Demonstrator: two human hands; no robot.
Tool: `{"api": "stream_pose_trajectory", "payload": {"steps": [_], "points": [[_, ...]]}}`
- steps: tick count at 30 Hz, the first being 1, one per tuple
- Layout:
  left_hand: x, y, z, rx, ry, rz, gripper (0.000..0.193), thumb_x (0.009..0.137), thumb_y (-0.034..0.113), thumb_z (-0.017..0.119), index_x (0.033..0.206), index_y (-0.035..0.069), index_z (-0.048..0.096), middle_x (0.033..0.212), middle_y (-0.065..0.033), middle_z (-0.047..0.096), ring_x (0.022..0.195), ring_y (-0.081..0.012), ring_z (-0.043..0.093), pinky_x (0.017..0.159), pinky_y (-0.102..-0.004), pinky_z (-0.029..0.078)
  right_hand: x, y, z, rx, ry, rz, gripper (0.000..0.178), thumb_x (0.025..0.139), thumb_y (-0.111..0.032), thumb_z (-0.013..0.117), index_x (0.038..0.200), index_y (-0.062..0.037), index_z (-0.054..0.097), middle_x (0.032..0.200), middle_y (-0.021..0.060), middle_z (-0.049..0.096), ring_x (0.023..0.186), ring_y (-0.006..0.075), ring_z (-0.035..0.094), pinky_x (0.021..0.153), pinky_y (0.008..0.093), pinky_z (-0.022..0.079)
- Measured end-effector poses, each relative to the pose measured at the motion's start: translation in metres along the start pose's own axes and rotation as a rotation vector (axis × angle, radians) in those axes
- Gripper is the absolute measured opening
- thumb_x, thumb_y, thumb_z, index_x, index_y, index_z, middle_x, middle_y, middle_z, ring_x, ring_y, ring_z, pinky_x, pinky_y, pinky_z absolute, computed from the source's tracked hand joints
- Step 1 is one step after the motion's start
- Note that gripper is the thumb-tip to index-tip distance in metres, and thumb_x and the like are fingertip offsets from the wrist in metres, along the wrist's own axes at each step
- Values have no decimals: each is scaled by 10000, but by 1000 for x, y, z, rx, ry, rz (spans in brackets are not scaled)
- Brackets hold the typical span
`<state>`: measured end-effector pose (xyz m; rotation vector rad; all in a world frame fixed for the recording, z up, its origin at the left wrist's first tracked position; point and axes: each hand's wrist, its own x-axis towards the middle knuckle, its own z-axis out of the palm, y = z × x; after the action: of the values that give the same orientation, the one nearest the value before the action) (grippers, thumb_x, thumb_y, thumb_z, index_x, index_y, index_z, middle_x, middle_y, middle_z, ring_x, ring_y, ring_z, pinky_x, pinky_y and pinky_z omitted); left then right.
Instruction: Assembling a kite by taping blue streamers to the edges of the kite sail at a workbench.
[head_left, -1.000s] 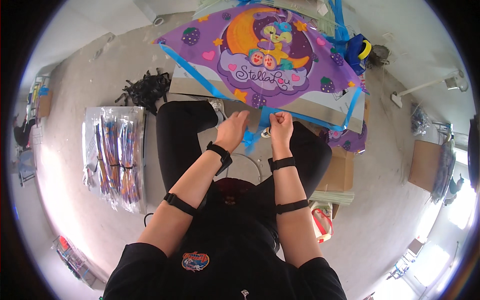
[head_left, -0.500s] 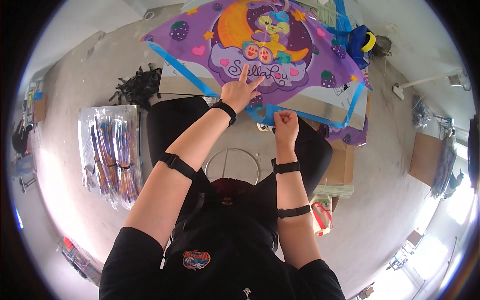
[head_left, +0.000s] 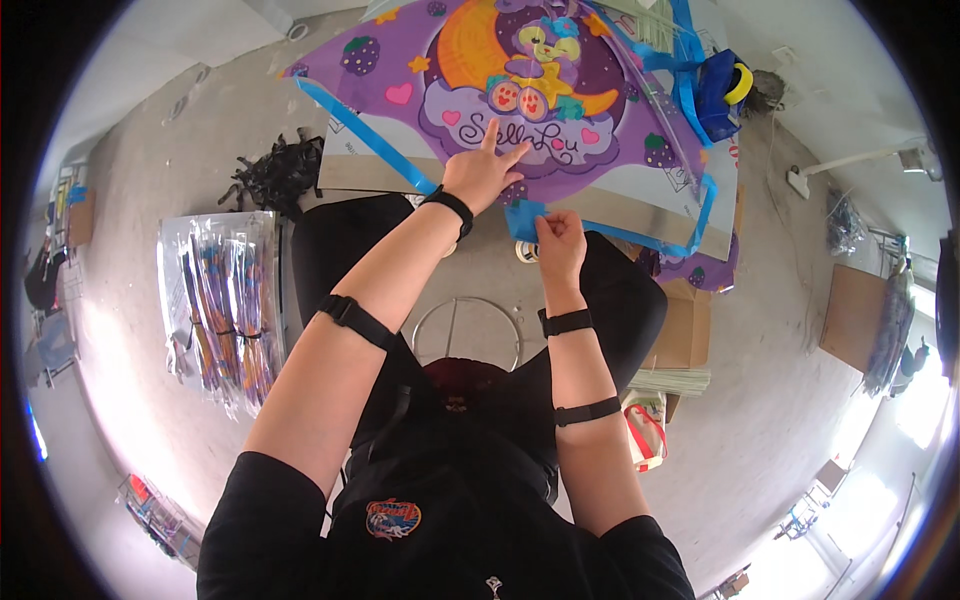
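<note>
A purple kite sheet (head_left: 465,108), printed with an orange moon, a cartoon animal and berries, is spread over the table in front of me. My left hand (head_left: 478,178) rests on its near part, fingers stretched apart and holding nothing. Just right of it, my right hand (head_left: 562,240) pinches a blue fabric piece (head_left: 524,218) at the kite's near tip. Blue ribbon (head_left: 375,145) runs along the left near side, and more lies along the table's near right edge. The kite's right side is lifted in a fold.
The pale board tabletop (head_left: 640,195) shows beneath the kite. A blue tape dispenser with a yellow roll (head_left: 738,84) stands at the far right. Black straps (head_left: 275,175) are heaped at left, above bagged kites (head_left: 225,310). A cardboard box (head_left: 680,330) sits by my right knee.
My right hand has shifted slightly left with the blue fabric piece. The kite's right side has folded inward, baring more board there. My left hand stays nearly in place.
</note>
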<state>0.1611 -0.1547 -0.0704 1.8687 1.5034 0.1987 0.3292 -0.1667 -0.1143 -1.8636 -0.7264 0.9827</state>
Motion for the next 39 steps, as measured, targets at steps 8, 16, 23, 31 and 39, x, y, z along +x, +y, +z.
{"api": "stream_pose_trajectory", "payload": {"steps": [8, 16, 23, 31, 39], "points": [[57, 13, -38, 457, 152, 262, 461, 911, 268, 535, 1356, 341, 443, 1415, -192, 381, 711, -277, 665, 532, -385, 531, -11, -17, -12, 152, -7, 17, 153, 815, -44, 681, 859, -24, 536, 665, -10, 541, 582, 47, 474, 537, 206, 390], [80, 11, -49, 527, 56, 163, 496, 876, 443, 558, 1354, 408, 429, 1484, -189, 271, 709, -265, 673, 538, -346, 530, -14, -18, -5, 182, -59, -48, 141, 819, -17, 671, 866, -23, 538, 671, -22, 526, 587, 38, 460, 530, 194, 372], [92, 21, -52, 552, 38, 157, 538, 872, 470, 554, 1380, 430, 380, 1489, -194, 257, 711, -264, 679, 534, -341, 530, -9, -13, -2, 161, -79, -116, 139, 821, -22, 667, 868, -17, 536, 682, -10, 548, 603, 43, 490, 554, 195, 400], [94, 11, -47, 495, 141, 269, 476, 892, 416, 547, 1353, 368, 441, 1461, -199, 309, 711, -276, 672, 535, -353, 529, -2, -17, 6, 63, -77, -148, 140, 809, -48, 677, 849, -15, 548, 691, 19, 582, 607, 71, 530, 560, 224, 431], [26, 4, -18, 261, 208, 349, 502, 838, 89, 513, 1320, 229, 494, 1117, -165, 533, 748, -323, 642, 611, -408, 526, 3, -24, 6, -101, -32, -195, 123, 806, -66, 672, 867, -17, 576, 721, 56, 612, 625, 136, 576, 592, 272, 463]]}}
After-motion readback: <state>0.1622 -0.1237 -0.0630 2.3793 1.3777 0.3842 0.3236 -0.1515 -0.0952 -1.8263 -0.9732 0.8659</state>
